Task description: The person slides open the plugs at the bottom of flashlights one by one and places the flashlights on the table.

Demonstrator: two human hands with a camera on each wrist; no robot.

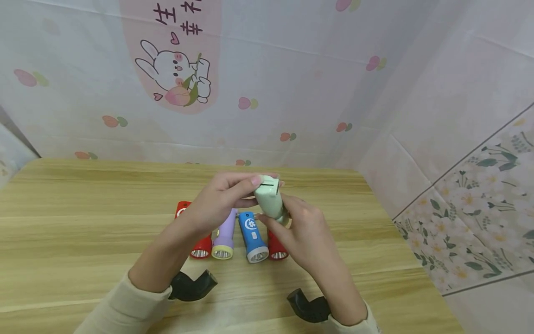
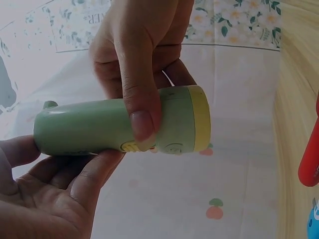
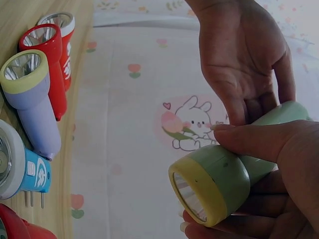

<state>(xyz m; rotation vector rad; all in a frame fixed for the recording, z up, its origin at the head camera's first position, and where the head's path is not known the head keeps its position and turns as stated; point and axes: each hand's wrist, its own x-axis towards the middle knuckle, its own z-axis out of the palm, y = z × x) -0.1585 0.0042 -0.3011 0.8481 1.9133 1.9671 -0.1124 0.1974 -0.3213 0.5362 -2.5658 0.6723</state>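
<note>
A light green flashlight (image 1: 269, 199) with a yellow head ring (image 2: 201, 118) is held above the table between both hands. My left hand (image 1: 214, 197) holds its tail end, the thumb along the top edge near a dark slot. My right hand (image 1: 306, 227) grips the head end; in the right wrist view its thumb lies across the neck and its fingers are underneath. The lens (image 3: 189, 196) faces down to the left there. In the left wrist view the right thumb (image 2: 142, 119) presses beside a yellow switch.
On the wooden table (image 1: 104, 222) lie a purple flashlight (image 1: 225, 234), a blue one (image 1: 252, 234) with metal prongs (image 3: 35, 199), and red ones (image 1: 201, 246) on either side. Behind stands a patterned cloth (image 1: 271, 83). Black wrist mounts (image 1: 193, 285) stick out below both wrists.
</note>
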